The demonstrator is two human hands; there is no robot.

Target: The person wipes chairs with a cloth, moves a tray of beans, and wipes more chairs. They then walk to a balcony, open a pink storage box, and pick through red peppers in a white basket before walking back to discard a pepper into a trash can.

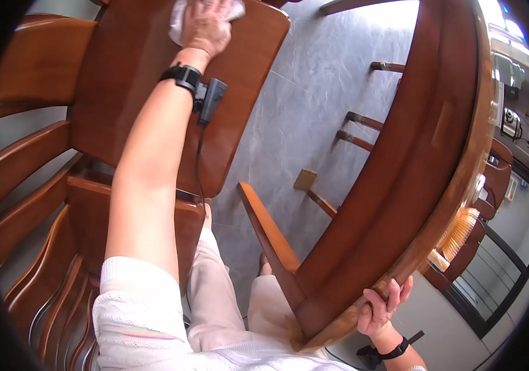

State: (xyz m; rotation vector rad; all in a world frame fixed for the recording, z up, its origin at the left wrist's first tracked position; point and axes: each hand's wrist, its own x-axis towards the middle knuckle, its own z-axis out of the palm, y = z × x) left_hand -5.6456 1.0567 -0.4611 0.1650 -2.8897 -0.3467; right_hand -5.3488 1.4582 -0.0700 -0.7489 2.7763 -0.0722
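Observation:
At the top, my left hand [205, 31] lies with fingers spread on a pale cloth [179, 18], pressing it against a brown wooden seat [233, 93]. A black strap and a black device with a cable sit on that wrist. Low on the right, my right hand [383, 307] has its fingers curled round the edge of a large brown wooden table [394, 185]. Its thumb is mostly hidden. A ribbed, yellowish object [460, 234] lies on the table rim, above this hand.
Wooden chairs with slatted backs [26, 222] line the left side. Grey tiled floor [283, 123] and wooden legs [357, 141] show between seat and table. A small tan block [305, 179] is at one leg's end. More chairs [496, 179] stand beyond the table.

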